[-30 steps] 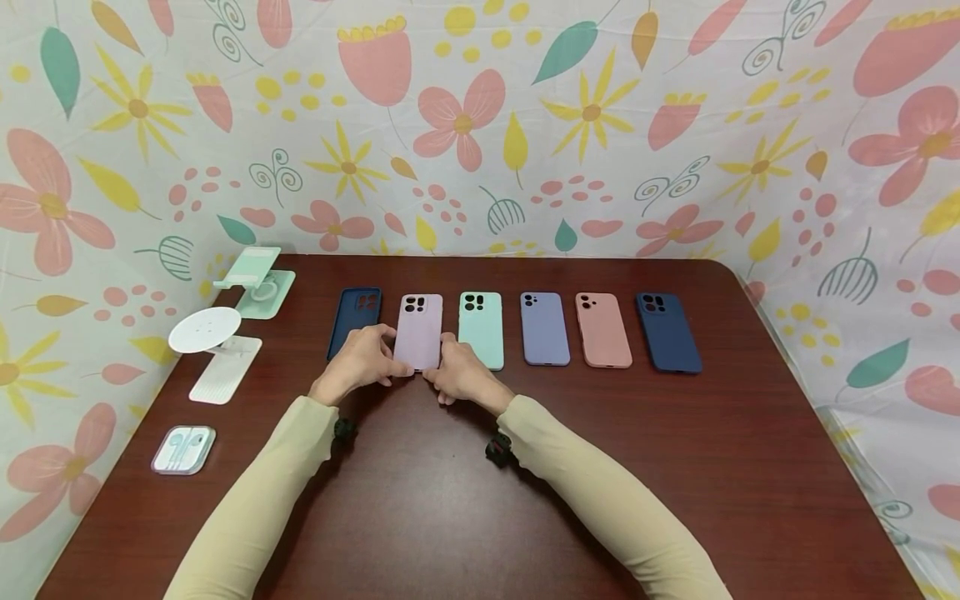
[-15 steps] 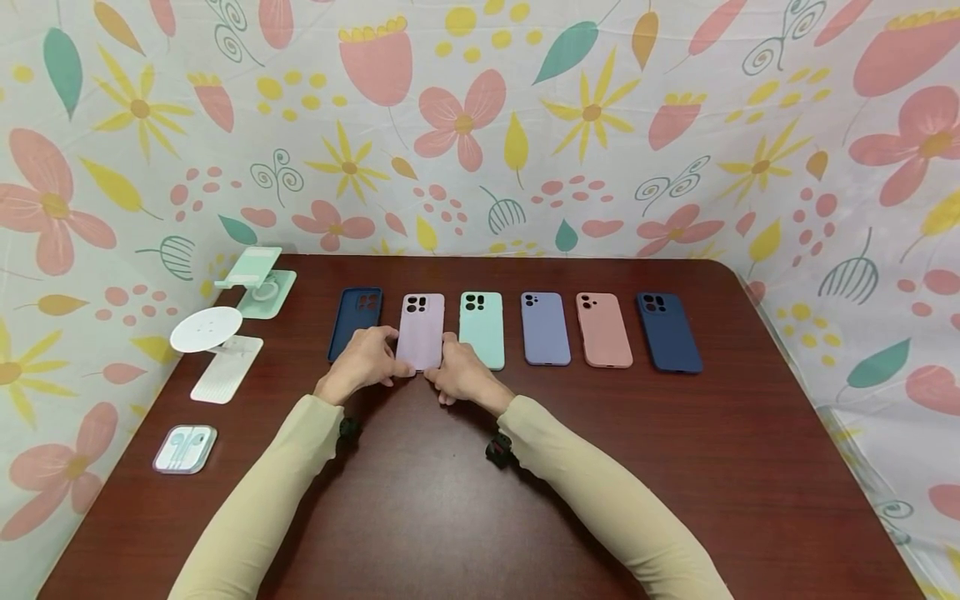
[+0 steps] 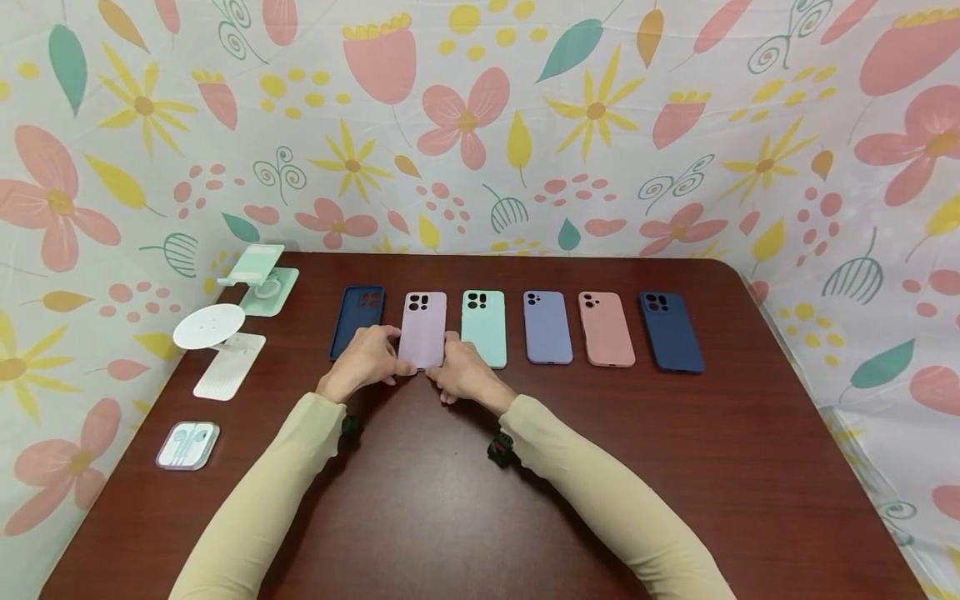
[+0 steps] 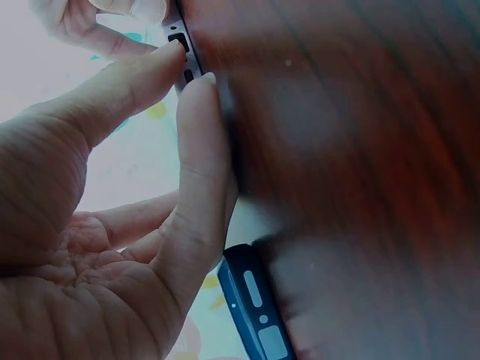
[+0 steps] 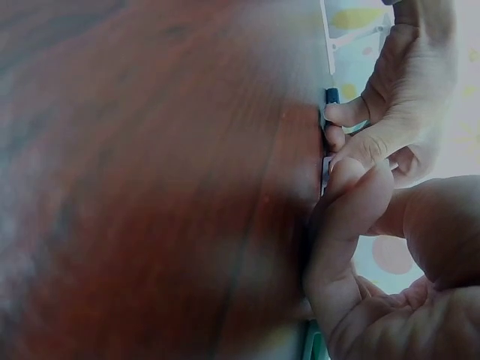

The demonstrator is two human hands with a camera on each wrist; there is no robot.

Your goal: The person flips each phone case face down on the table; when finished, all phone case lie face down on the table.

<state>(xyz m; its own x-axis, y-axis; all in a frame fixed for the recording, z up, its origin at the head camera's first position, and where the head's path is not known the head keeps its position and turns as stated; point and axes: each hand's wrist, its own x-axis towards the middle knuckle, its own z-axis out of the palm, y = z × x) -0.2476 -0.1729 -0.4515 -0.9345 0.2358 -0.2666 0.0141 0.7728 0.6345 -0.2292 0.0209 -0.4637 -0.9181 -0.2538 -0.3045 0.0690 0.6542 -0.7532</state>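
Note:
A lilac phone case (image 3: pixel 423 329) lies back side up on the table, second from the left in a row of phone cases. My left hand (image 3: pixel 369 357) holds its left side and lower edge, the thumb at the bottom corner. On the other side my right hand (image 3: pixel 467 368) grips the right side and lower corner. In the left wrist view, thumb and finger of the left hand (image 4: pixel 142 172) meet at the case's bottom edge with its port openings (image 4: pixel 180 45). The right wrist view shows the right hand's (image 5: pixel 360 247) fingertips at that edge, close beside the left hand.
A dark blue case (image 3: pixel 352 321) lies inside up at left. Rightward lie mint (image 3: pixel 483 329), periwinkle (image 3: pixel 547 329), pink (image 3: pixel 607 332) and navy (image 3: pixel 671 333) cases. A green stand (image 3: pixel 258 271), white stand (image 3: pixel 210 327) and boxed earphones (image 3: pixel 187 446) line the left edge.
The lilac case has shifted very slightly right toward the mint case, and the left hand and forearm have moved a little right with it. Both hands keep their hold.

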